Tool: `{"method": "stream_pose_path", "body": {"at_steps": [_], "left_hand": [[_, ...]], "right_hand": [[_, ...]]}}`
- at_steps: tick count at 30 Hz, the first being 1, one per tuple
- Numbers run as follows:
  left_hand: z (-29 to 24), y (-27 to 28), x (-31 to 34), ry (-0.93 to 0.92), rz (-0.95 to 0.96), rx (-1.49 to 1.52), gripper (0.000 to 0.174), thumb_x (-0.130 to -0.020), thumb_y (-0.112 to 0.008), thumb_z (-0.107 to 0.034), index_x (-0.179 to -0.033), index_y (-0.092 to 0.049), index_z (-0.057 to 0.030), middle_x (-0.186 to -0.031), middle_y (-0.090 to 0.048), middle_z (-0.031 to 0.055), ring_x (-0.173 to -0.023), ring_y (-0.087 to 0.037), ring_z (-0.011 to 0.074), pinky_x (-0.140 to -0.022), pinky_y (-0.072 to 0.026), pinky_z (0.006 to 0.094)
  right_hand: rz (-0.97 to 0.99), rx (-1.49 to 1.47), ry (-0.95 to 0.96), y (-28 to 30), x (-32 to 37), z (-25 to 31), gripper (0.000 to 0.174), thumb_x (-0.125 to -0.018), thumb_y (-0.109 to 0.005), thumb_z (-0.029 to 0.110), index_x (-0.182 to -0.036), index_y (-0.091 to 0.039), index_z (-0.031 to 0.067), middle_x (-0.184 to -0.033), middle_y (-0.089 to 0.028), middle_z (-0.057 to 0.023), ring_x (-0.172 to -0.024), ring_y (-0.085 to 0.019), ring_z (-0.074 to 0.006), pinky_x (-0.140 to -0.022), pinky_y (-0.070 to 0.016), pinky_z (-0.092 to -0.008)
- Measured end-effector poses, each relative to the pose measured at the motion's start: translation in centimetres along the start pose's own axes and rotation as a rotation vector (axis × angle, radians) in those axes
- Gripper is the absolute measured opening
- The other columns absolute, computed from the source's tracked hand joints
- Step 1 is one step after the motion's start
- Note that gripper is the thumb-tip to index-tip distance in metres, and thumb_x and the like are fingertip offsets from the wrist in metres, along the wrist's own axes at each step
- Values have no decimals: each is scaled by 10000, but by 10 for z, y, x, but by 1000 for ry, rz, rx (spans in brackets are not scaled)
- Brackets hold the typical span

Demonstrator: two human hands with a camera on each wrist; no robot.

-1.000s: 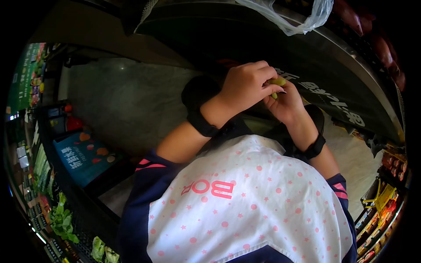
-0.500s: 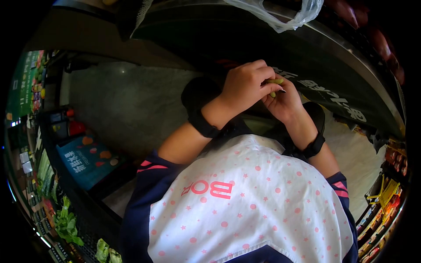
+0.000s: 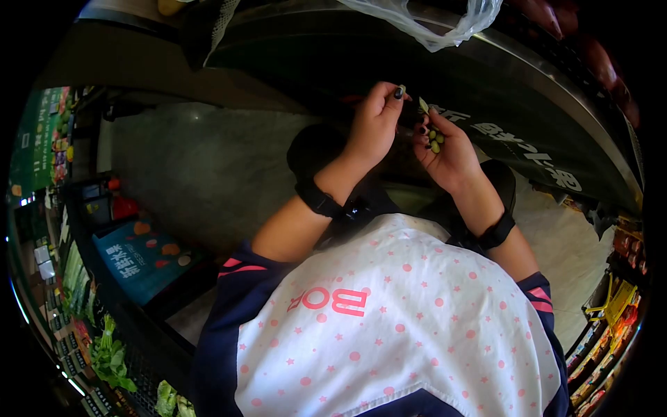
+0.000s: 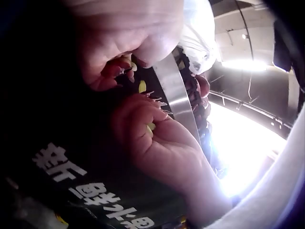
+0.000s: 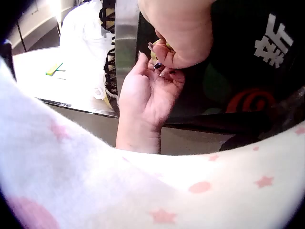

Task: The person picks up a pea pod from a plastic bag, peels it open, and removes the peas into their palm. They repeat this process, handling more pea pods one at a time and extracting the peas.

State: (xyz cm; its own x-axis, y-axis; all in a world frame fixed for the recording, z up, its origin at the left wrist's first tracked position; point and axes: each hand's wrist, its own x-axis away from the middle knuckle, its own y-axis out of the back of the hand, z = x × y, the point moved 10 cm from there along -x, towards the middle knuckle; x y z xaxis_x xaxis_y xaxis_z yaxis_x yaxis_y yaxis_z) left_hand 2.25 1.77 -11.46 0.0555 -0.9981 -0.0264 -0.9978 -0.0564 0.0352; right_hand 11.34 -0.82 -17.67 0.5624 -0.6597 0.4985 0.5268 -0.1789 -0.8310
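Observation:
My left hand point(image 3: 372, 128) is raised in the head view, with thumb and forefinger pinching a small pale-green piece point(image 3: 401, 89) at their tips. Just to its right, my right hand point(image 3: 455, 156) is palm up, its fingers curled round several small yellow-green oblong pieces point(image 3: 435, 141). One paler piece point(image 3: 423, 105) sticks up from its fingertips. A gap separates the hands in the head view. From the left wrist, a yellow-green piece point(image 4: 142, 86) shows upright above the right hand's fingers, and another point(image 4: 150, 129) lies in its curl. The exact kind of these pieces cannot be told.
A dark curved display counter point(image 3: 528, 90) with white lettering stands in front, a clear plastic bag point(image 3: 451, 31) hanging over its metal edge. Reddish produce point(image 3: 604, 66) lies at the upper right. Leafy greens point(image 3: 111, 354) and a blue printed box point(image 3: 142, 254) are on the left.
My hands were together over the green pieces; the left has turned and drawn away to the left, a small piece in its fingertips. More pieces now show in the right hand.

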Motion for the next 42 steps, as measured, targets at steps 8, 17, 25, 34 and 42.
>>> {"method": "stream_pose_path", "body": {"at_steps": [8, 17, 25, 34, 42], "left_hand": [[20, -25, 1, 126, 151, 323, 186, -864, -494, -211, -918, -542, -40, -778, -553, -6, -662, -512, 62, -598, -403, 186], [62, 1, -19, -182, 79, -663, 150, -759, -551, -125, -846, -598, -12, -789, -590, 93, -673, -549, 197, -651, -429, 272], [59, 16, -23, 7, 217, -592, 200, -714, -570, -141, -863, -615, -15, -840, -578, 164, -787, -565, 295, -693, -448, 332], [-185, 27, -14, -500, 352, -635, 121, -724, -548, 9, -834, -598, 9, -778, -593, 74, -714, -567, 151, -650, -440, 242], [-191, 28, -138, -560, 130, -1320, 140, -714, -582, -141, -815, -604, -46, -779, -593, 138, -751, -571, 304, -644, -454, 356]], "right_hand": [[80, 92, -85, -7, 8, -1, 143, -852, -479, 151, -763, -507, 43, -688, -511, -4, -578, -473, -81, -509, -417, -176], [-145, -68, 141, 73, 26, 53, 115, -817, -491, 95, -761, -516, -2, -683, -520, -54, -596, -498, -131, -510, -426, -200], [-219, -153, 205, 102, 39, 70, 119, -832, -481, 118, -774, -512, 19, -686, -508, -34, -589, -472, -124, -495, -406, -202], [-314, -168, 217, 99, 34, 58, 172, -846, -461, 124, -962, -535, 21, -708, -519, -21, -596, -477, -116, -532, -434, -203], [-175, -101, 286, 82, 33, 56, 199, -858, -440, 90, -1022, -521, 10, -747, -507, -8, -631, -466, -99, -561, -425, -213]]}}
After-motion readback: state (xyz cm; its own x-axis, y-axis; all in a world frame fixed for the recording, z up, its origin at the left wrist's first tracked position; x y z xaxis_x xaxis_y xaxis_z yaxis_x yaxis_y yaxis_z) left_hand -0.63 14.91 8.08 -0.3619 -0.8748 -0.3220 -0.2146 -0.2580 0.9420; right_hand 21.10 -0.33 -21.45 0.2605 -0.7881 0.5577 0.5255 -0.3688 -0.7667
